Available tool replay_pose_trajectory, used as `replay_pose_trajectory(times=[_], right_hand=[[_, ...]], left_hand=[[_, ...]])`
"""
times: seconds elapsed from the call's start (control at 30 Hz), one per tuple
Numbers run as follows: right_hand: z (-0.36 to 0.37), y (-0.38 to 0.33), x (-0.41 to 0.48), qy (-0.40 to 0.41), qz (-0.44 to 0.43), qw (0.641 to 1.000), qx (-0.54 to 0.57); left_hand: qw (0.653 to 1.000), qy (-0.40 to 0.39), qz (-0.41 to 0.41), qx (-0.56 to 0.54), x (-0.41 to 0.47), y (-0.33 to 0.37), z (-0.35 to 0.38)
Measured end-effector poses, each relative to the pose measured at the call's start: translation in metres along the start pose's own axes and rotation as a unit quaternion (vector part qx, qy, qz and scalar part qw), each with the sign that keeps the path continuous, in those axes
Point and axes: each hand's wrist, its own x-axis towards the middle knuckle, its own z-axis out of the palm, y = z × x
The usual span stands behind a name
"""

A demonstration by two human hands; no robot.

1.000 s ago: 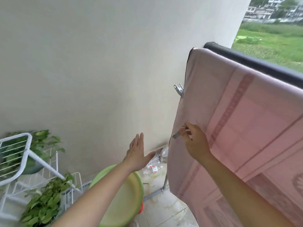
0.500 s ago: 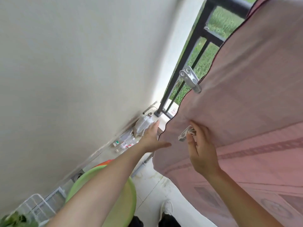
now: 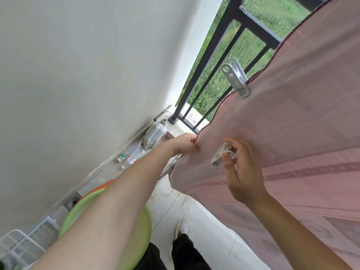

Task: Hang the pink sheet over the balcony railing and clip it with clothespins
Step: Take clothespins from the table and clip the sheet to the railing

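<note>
Head view, tilted, looking down along the balcony corner.

Pink sheet [image 3: 292, 133]: draped over the black railing [image 3: 218, 61], covering the right half of the frame. Its dark-stitched left edge runs diagonally from upper right down to the left hand.

Clipped clothespin [image 3: 236, 79]: grey-white, clamped on the sheet's left edge, handles pointing up-left against the railing bars. Sits above and well apart from both hands.

Left hand [image 3: 184, 144]: arm reaches in from the lower left. Fingers closed, pinching the sheet's left edge; the hem emerges at the top of the knuckles. Cloth below the grip hangs loosely bunched.

Right hand [image 3: 241, 172]: in front of the sheet, just right of the left hand. Thumb and fingers [image 3: 228, 165] are closed around a loose clothespin [image 3: 221, 153], held at its handle end. Its jaw end points down-left, toward the sheet edge but not on it. Cannot tell whether its jaws are parted. It lies between the two hands, near the pinched hem, apart from it.

Surroundings: pale wall on the left; green basin [image 3: 136, 230] under the left forearm; plastic bottles [image 3: 153, 135] at the wall base on the tiled floor [image 3: 167, 203]; white wire rack [image 3: 23, 246] at lower left; one shoe [image 3: 182, 228] visible below.
</note>
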Motion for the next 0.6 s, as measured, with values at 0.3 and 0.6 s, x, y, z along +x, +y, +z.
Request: replay_pose_trajectory(times=[0.3,0.6], right_hand=[[-0.019,0.012,-0.022,-0.014,0.005,1.000,-0.005],[-0.027,-0.003,0.008,-0.045,-0.078,0.996,0.007]], left_hand=[[0.996,0.053,0.065,0.041,0.004,-0.017,0.015],[0.983,0.152,0.090,0.056,0.007,-0.016,0.039]])
